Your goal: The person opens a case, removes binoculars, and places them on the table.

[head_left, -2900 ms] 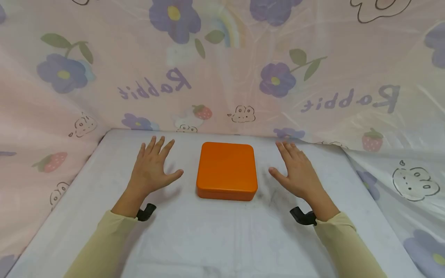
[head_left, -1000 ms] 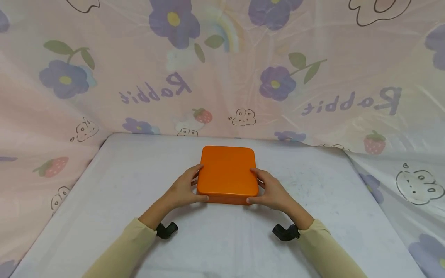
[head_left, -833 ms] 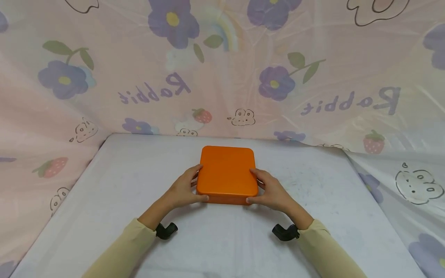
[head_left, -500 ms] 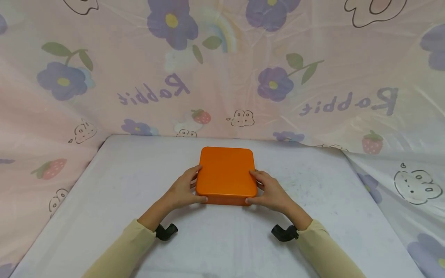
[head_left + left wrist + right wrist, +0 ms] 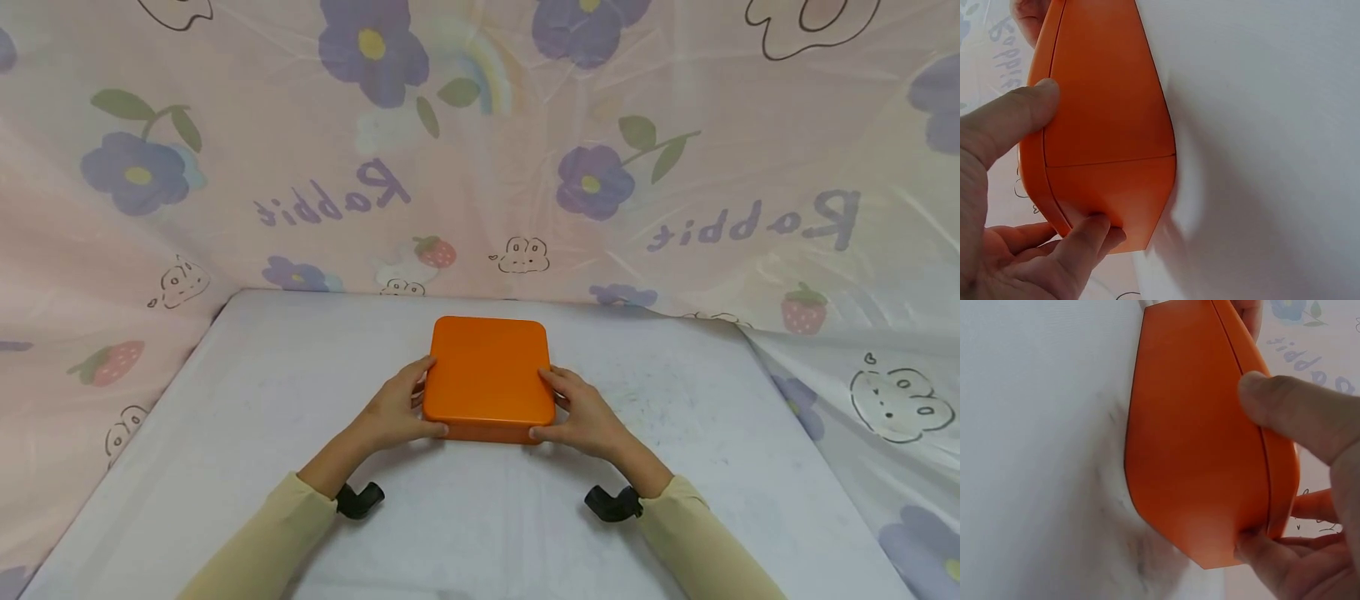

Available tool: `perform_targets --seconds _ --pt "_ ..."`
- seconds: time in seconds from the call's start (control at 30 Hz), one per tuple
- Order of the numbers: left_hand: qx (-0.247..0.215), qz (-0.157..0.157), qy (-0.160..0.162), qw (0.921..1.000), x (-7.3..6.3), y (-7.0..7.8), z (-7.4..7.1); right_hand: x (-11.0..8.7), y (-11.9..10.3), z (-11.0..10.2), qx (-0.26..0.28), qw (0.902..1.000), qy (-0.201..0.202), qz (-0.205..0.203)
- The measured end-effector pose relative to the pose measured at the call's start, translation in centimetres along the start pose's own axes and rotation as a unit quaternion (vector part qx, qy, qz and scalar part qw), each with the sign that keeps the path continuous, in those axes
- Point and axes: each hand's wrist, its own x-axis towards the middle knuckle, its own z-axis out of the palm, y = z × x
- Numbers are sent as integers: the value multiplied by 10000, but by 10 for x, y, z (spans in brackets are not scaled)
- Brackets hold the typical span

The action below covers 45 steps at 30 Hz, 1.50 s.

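Behind hangs flowered sheeting [image 5: 480, 192]; under the orange box [image 5: 489, 371], possibly cloth [image 5: 480, 525].

1. The inside and underside of my orange lidded box [image 5: 489, 371] are hidden.
2. The wrist views crop my left hand [image 5: 392, 412] and right hand [image 5: 583, 418].
3. The head view cuts off my sleeves [image 5: 258, 537] and the counter [image 5: 480, 533].

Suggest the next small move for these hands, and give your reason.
I'd probably ease the lid upward with both thumbs. The left hand and right hand grip opposite sides of the orange box, and each wrist view shows a thumb at the seam just under the lid.
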Motion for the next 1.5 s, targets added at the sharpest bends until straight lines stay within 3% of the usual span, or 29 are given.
perform_targets --seconds 0.57,1.5 --pt "-240 -142 2 9996 1 0 0 0 2 -1 138 9999 -8 -73" --pt "-413 14 51 9991 2 -1 0 2 5 -3 547 9984 -42 -131"
